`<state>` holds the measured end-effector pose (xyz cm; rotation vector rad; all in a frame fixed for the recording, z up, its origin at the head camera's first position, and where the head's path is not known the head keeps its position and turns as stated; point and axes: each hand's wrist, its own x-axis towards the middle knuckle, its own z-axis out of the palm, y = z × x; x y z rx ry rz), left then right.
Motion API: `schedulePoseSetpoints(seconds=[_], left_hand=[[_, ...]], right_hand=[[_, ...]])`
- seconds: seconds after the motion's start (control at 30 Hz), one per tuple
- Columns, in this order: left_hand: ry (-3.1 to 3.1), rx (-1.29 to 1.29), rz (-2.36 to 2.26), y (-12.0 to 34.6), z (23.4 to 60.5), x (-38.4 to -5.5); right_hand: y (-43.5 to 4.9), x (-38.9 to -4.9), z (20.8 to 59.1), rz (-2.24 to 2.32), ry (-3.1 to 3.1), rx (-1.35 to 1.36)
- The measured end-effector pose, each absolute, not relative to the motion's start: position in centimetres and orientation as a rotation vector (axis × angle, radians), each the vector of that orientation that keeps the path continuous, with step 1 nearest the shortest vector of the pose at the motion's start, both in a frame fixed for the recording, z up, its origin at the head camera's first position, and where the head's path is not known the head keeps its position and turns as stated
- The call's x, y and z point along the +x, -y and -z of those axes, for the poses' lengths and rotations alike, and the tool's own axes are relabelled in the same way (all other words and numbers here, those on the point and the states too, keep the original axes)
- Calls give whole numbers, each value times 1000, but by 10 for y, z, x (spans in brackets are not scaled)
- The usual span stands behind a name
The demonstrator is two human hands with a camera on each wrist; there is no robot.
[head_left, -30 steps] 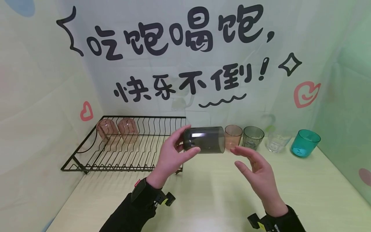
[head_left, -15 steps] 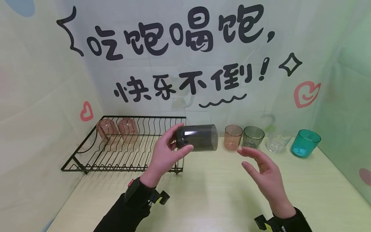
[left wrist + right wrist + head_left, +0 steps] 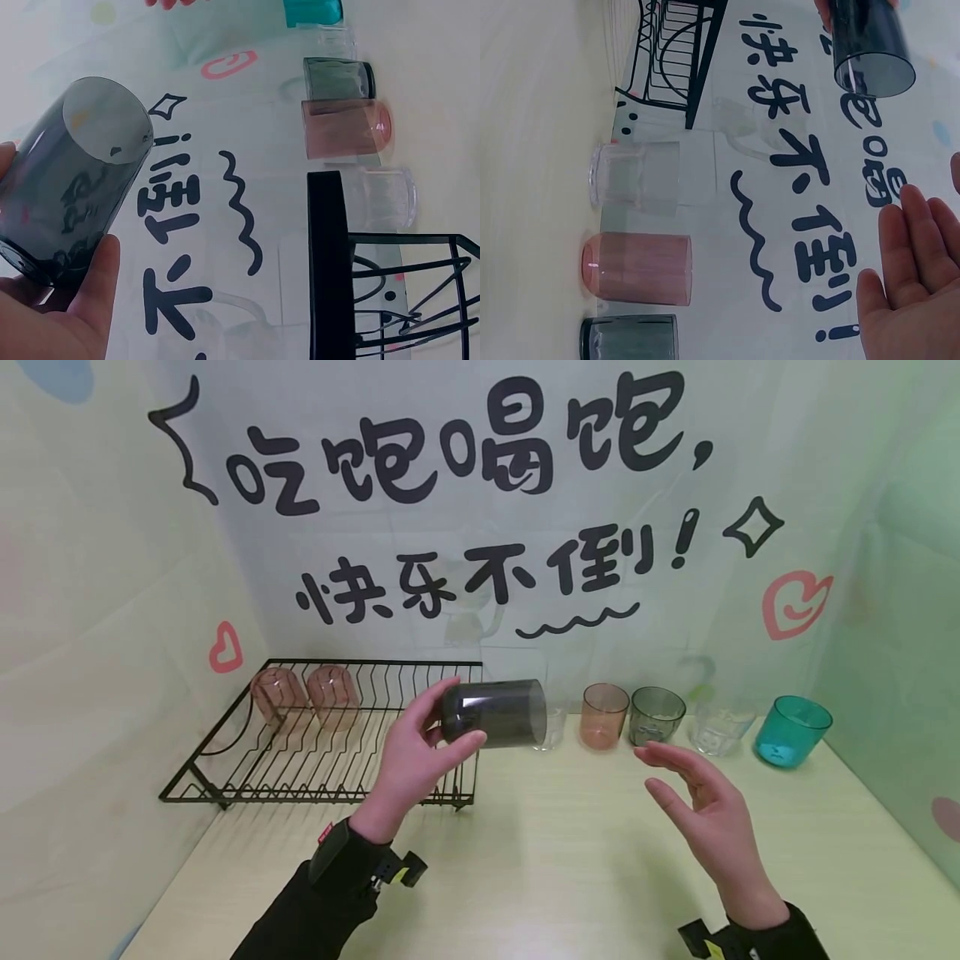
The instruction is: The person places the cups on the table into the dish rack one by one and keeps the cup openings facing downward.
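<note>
A dark grey see-through glass point(image 3: 495, 714) is held on its side, its mouth toward the right. My left hand point(image 3: 412, 747) grips it near its base, thumb along the front and fingers behind. In the head view the glass overlaps the right end of the black wire dish rack point(image 3: 318, 795); the left wrist view has it raised above the table. My right hand point(image 3: 708, 806) hovers apart from it with fingers extended and touches nothing. Two pink glasses point(image 3: 332, 693) stand upside down at the rack's left side.
Along the back wall stand a clear glass point(image 3: 553, 727) partly behind the held one, an orange-pink glass point(image 3: 603, 718), a grey-green glass point(image 3: 656, 714), a short clear glass point(image 3: 720, 727) and a teal glass point(image 3: 791, 731). The pale table point(image 3: 540, 852) spreads in front.
My left hand has carried the dark glass leftward, toward the rack, uncovering a clear glass behind it. My right hand has drifted right and slightly down, away from the glass.
</note>
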<state>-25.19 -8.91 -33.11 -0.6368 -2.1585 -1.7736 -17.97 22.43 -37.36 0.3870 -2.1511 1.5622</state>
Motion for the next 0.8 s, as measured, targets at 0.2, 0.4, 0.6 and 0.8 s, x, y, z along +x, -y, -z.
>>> schedulePoseSetpoints(seconds=[0.2,0.4,0.6,0.8], left_hand=[[2161,-639,1766,95,331,-253],[2180,-612,1726,100,328,-254],[2260,-567,1649,105,325,-255],[2290,-560,1645,110,323,-257]], right_hand=[[-228,-178,375,-1520,2166,364],[-233,-177,376,-1489,2203,313],[-239,-177,378,-1452,2235,266],[-245,-176,379,-1435,2238,250]])
